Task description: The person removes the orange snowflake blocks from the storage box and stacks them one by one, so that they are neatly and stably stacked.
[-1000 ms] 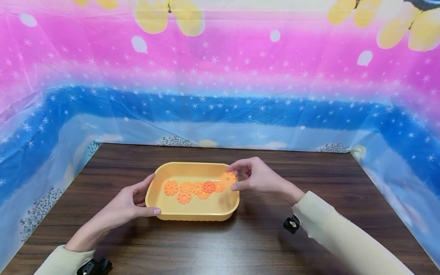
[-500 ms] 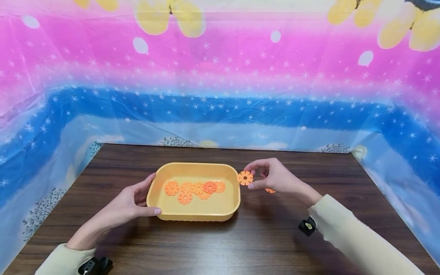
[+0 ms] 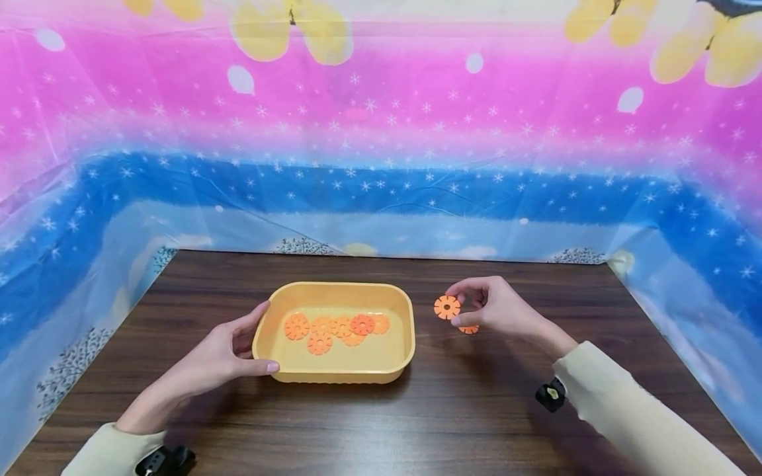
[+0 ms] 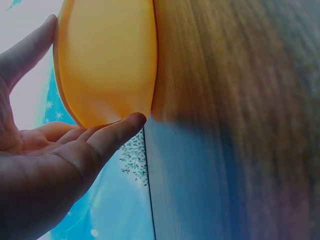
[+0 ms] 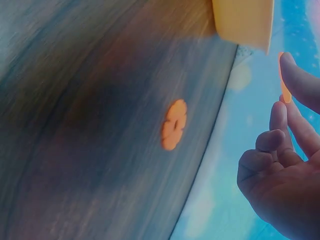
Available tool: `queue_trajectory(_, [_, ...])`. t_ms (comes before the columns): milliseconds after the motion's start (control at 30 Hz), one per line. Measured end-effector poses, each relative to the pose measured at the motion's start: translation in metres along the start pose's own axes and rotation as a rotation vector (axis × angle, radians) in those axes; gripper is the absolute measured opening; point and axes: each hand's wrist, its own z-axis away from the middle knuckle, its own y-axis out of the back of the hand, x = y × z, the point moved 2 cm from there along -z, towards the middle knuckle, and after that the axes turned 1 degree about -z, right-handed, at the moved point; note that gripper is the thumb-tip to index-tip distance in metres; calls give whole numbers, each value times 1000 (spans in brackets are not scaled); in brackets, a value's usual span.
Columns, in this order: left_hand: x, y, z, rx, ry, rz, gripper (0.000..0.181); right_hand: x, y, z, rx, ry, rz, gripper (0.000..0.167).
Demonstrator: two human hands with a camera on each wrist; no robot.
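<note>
My left hand point(image 3: 223, 344) grips the left end of a yellow plastic basin point(image 3: 336, 378), thumb at the front corner and fingers behind. In the left wrist view the thumb point(image 4: 117, 132) lies against the basin's wall point(image 4: 107, 60). Several orange notched discs point(image 3: 319, 342) lie flat inside, some overlapping. To the right of the basin, my right hand point(image 3: 506, 311) pinches another orange notched disc point(image 3: 447, 307) above the table, its face turned to the head camera. Below that hand a further orange notched disc point(image 5: 174, 125) lies on the table, partly hidden in the head view.
A dark wood-grain table point(image 3: 357, 430) carries everything. Pink and blue printed cloth point(image 3: 381, 132) stands along its back and both sides. Each wrist wears a small black device point(image 3: 550, 395).
My right hand has moved right from over the basin's right end, carrying the pinched disc out past the rim. The disc on the table came into view. My left hand stays put.
</note>
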Motion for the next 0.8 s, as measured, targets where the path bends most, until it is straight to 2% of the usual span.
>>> queue_trajectory(233, [0,0,0,4,0,10,110,19,6,6,25,-42,-8,44])
queue_trajectory(467, [-2,-1,0,-4,-8,72,111,35,9,11,24,-85,0,43])
queue_trajectory(800, [-4,-1,1,-9,-14,69,111,49,10,16,21,-120,20,43])
